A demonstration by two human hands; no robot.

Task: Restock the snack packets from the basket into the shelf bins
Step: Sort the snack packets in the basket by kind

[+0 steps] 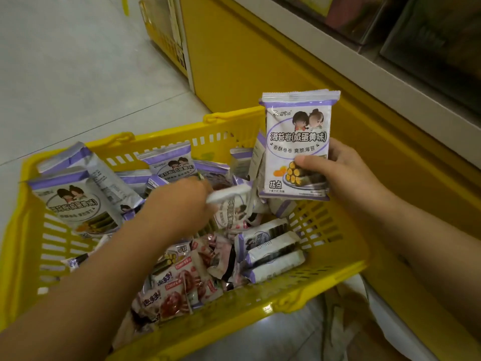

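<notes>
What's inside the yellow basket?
Purple-and-white packets and red-printed packets, loosely piled; the left hand grips a white packet among them. The floor of the basket and anything under the pile are covered.

A yellow slotted plastic basket (325, 230) is heaped with small foil snack packets. One white-and-purple seaweed-roll packet (296, 144), printed with two cartoon figures, is held upright over the basket's right side in the right hand (346, 173). Matching purple-trimmed packets (75, 199) are propped along the left and far walls, and red-and-white packets (182, 287) are piled near the front. A blurred white packet (229, 193) is pinched by the left hand (179, 204).
</notes>
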